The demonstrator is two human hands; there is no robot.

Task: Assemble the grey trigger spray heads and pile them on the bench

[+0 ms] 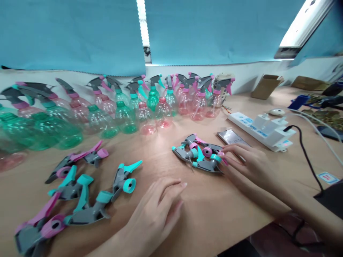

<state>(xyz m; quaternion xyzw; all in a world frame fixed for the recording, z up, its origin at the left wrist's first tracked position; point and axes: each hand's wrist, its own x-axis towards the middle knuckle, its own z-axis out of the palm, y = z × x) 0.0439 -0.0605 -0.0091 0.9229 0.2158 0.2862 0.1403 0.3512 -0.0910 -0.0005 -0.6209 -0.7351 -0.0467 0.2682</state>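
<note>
My left hand (157,210) rests low over the wooden table, fingers loosely bent and slightly apart, holding nothing. To its left lie several loose spray trigger heads, among them a grey and turquoise one (124,180) and a grey and pink one (40,228). My right hand (249,160) is at the right end of a cluster of grey, pink and turquoise spray trigger heads (206,165). Its fingertips close around the pink end of one spray trigger head (223,157); blur partly hides the grip.
Rows of clear pink and green bottles (124,117) stand along the back, many with spray heads fitted. A phone (232,137) and a white power strip (257,130) with cables lie right. Beyond them is a cardboard box (265,86). The table's front edge shows lower right.
</note>
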